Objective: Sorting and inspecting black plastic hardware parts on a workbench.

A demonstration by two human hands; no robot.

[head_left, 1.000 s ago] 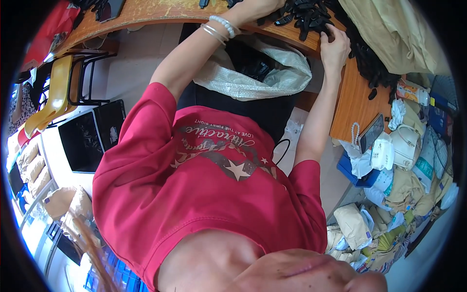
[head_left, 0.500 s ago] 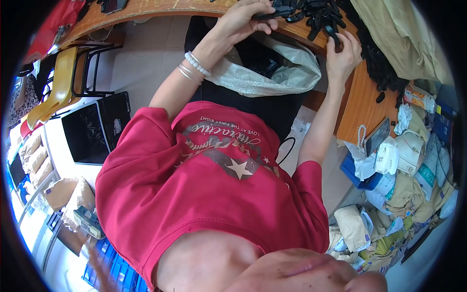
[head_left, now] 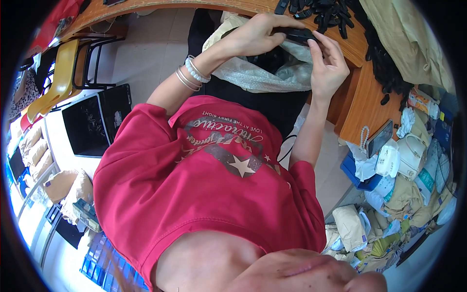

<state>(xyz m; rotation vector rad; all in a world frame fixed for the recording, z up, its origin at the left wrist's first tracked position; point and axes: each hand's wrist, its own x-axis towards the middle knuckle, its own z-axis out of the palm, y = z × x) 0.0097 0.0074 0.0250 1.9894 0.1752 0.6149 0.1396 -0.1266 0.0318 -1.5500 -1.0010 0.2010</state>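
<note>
Now pinches slim black piece (head_left: 300,35) between left hand (head_left: 258,37) and right hand (head_left: 331,72), near white woven sack (head_left: 245,75); seemingly unfinished, with small black pieces (head_left: 332,15) heaped far right.

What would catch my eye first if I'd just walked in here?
Probably the bright red shirt filling the middle. Above it, the left hand and right hand hold a small black piece over an open white sack. At the right edge sits a jumbled heap of bags and packages.
</note>
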